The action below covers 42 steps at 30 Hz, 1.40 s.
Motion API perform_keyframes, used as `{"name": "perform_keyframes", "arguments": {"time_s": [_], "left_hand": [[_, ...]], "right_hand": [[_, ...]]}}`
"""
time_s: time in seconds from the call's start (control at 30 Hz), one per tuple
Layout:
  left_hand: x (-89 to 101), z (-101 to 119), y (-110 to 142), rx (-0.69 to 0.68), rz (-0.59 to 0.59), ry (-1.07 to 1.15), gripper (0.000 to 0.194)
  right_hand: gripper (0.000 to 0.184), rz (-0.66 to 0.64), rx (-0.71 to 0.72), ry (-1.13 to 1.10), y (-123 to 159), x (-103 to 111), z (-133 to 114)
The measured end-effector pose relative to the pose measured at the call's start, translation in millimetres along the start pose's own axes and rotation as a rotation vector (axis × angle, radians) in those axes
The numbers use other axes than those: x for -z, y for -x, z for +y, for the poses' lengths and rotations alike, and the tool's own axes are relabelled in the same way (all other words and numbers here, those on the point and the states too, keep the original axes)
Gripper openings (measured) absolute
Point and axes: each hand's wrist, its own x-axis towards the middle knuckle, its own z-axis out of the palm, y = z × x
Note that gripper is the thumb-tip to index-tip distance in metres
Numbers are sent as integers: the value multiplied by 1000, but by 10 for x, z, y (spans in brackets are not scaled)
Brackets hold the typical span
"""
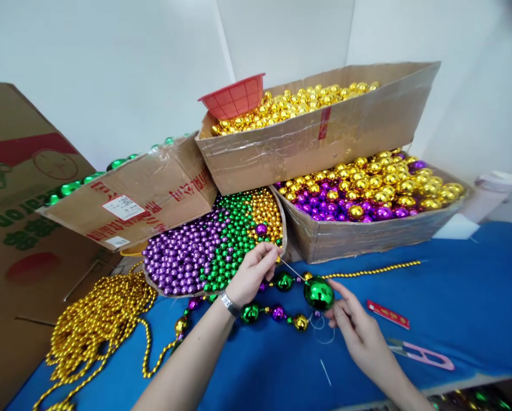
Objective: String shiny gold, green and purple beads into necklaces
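Note:
My right hand (pixel 354 319) grips a large shiny green ball (pixel 319 293) between thumb and fingers. From the ball a thin needle-like rod (pixel 293 270) slants up to my left hand (pixel 258 271), whose thumb and forefinger pinch its far end. A small gold bead shows by those fingertips. Behind and beneath the hands lies a string of large green, purple and gold beads (pixel 277 312). Thin clear thread (pixel 324 331) loops below the green ball. Close to my left hand is a shallow tray (pixel 285 228) of small purple, green and gold beads.
Cardboard boxes of gold balls (pixel 298 148), gold and purple balls (pixel 367 237) and green balls (pixel 161 188) stand behind. A red basket (pixel 234 98) rests on one. Gold bead strands (pixel 97 325) pile at left. Pink-handled thread snips (pixel 427 355) and a red strip (pixel 388 314) lie right.

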Motion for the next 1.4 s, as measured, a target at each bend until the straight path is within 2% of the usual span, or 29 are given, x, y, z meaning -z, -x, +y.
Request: {"name": "perform_keyframes", "arguments": {"time_s": [0.07,0.17,0.3,0.43,0.53,0.6,0.67,0.73,0.8,0.9,1.0,1.13,1.23,1.3,1.4], "left_hand": [[-18,5,5,-36,24,-98,23],[-62,-3,27,-36,-26,-215,26],[-207,-91,86,-20,-39,-233,31],[-434,-311,155,2,41,-154,37],[-578,-486,218,19,126,-126,42],[-640,-544,262,-27,144,-208,41],[-681,-526,301,-135,132,-344,37],[-712,-439,331,-239,114,-424,33],[-741,-326,350,-291,114,-424,31],[-772,-218,363,-289,146,-342,31],[-751,-242,369,-173,184,-158,31],[-591,-348,377,57,274,407,38],[-423,-390,371,142,279,750,33],[-343,-397,363,173,268,800,30],[-297,-393,358,173,257,757,30]], "right_hand": [[45,-18,18,7,7,63,22],[47,-79,12,-55,23,142,85],[47,-100,-20,-125,41,117,176],[49,-89,-43,-93,61,20,341],[46,-143,-54,102,104,53,502],[43,-144,26,297,117,128,560],[42,-86,138,456,99,200,533],[43,-54,229,524,61,228,418],[40,-77,315,525,21,198,265],[28,-64,421,515,-22,87,104],[23,-84,430,525,-42,-13,99],[23,-76,415,526,-32,-59,157],[24,-115,440,521,-23,-59,121],[27,-167,444,563,-24,-58,74],[31,-202,411,656,-29,-57,20]]}}
